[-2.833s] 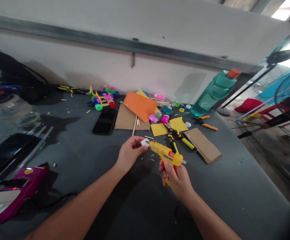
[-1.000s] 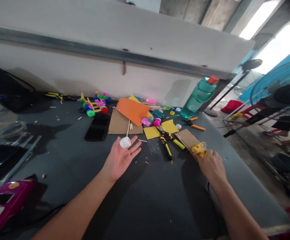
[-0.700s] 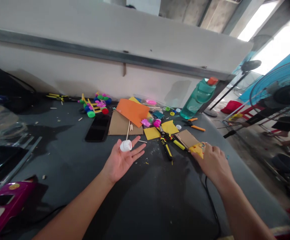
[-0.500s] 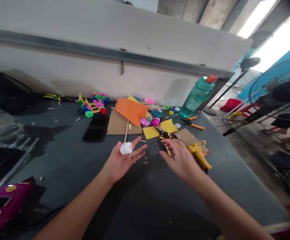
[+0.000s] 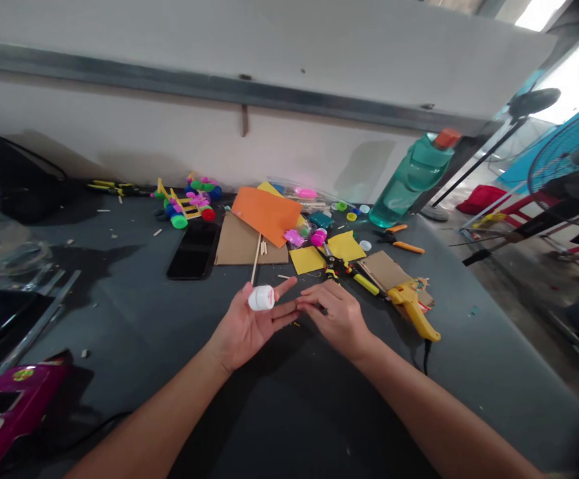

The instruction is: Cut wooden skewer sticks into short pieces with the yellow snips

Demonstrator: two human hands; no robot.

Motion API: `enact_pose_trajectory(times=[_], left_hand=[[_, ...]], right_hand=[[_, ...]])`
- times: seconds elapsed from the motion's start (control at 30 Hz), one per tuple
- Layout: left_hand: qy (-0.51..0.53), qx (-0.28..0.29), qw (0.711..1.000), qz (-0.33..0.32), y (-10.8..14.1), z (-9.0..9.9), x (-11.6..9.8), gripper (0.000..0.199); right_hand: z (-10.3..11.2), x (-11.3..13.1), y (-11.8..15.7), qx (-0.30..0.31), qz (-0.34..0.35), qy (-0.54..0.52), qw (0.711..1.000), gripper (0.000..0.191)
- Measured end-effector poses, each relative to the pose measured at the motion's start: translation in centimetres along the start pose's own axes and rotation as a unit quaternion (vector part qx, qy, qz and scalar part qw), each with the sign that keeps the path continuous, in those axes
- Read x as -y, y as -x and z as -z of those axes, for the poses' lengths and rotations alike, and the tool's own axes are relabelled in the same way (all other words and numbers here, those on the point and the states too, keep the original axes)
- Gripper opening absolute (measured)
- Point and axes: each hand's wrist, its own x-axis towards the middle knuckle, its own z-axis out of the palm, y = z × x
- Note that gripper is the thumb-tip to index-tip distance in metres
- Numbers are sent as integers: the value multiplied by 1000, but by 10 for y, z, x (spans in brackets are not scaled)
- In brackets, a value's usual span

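Already the yellow glue gun (image 5: 411,307) is lying aside, the spread left hand (image 5: 243,334) holding a white cap (image 5: 261,298), the pinched right hand (image 5: 339,318) hiding any contents.

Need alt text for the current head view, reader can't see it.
A palm-up left hand, fingers spread, has a white cap by its thumb; the right hand brings its fingertips to the left fingers. Right of them, a yellow glue gun lies partly over cardboard on a dark table. Behind are a phone, an orange sheet and a teal bottle.
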Motion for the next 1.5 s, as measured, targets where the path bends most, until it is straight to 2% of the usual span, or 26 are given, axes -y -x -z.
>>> enact_pose_trajectory(times=[0.23, 0.33, 0.4, 0.5, 0.6, 0.83, 1.5], left_hand=[[-32, -89, 995, 24, -3, 3, 11, 43], [-80, -115, 990, 13, -2, 3, 18, 38], [-111, -115, 987, 0, -2, 3, 22, 34], [-146, -107, 983, -21, -2, 3, 24, 32], [-190, -106, 975, -49, -2, 6, 23, 29], [-295, -152, 935, -126, -2, 7, 18, 18], [-348, -164, 915, -123, -2, 6, 15, 18]], right_hand=[[0, 9, 1, -29, -6, -10, 1000, 7], [0, 14, 2, -13, 0, -8, 1000, 34], [-1, 15, 2, 8, 15, -9, 1000, 39], [-1, 13, 2, 22, 36, -21, 999, 35], [-1, 10, 2, 2, 35, -36, 999, 33], [-1, 8, 1, -22, 28, -41, 999, 31], [-2, 5, 3, -21, 61, -39, 997, 33]])
